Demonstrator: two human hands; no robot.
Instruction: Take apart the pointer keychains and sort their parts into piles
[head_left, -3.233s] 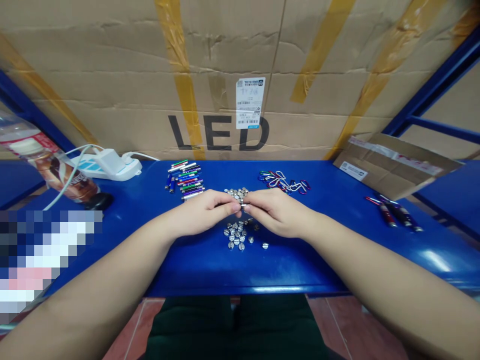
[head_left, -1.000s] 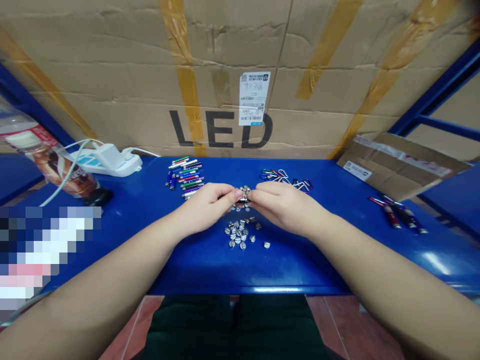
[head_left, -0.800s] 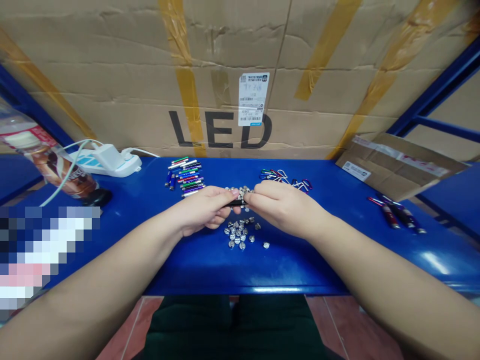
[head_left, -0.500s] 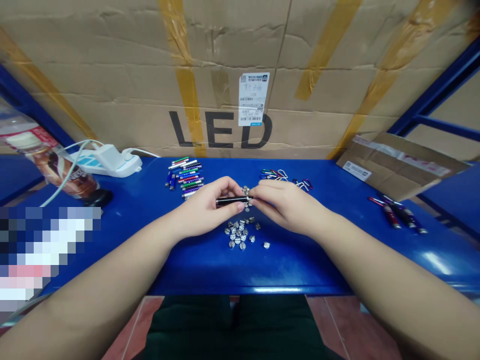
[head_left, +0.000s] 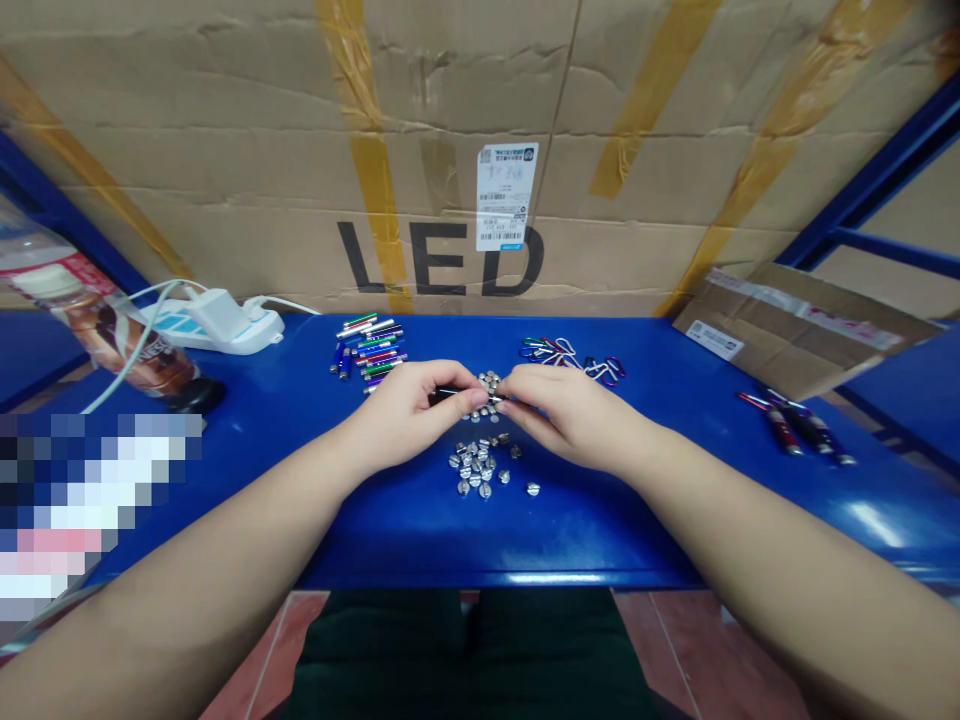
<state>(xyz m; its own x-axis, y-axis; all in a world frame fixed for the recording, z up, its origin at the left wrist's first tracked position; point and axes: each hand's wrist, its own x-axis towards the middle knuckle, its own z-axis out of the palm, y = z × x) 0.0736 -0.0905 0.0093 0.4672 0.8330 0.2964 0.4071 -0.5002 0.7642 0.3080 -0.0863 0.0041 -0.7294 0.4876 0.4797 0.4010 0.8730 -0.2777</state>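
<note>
My left hand [head_left: 427, 410] is closed around a slim black tube [head_left: 448, 393], which looks like a small flashlight body; the fingers cover much of it. At its right end, the fingertips of my right hand [head_left: 551, 405] are pinched, and any small part between them is hidden. Below and behind the fingertips lie small round silver discs [head_left: 489, 381]. Nearer me is a loose pile of slotted silver caps [head_left: 474, 465]. Coloured metal tubes [head_left: 381, 350] lie in a group beyond my left hand. Past my right hand sits a cluster of coloured carabiners [head_left: 555, 350].
At the right of the blue table [head_left: 585, 540] are several flashlights with carabiners [head_left: 806, 430], in front of a cardboard box [head_left: 802, 325]. On the left, a drink bottle [head_left: 112, 340] lies by a white power strip [head_left: 251, 335]. A large LED carton [head_left: 442, 180] stands behind.
The left thumb and fingers have slid right along the black tube toward its end, covering more of it. The right hand stays nearly in place at that end.
</note>
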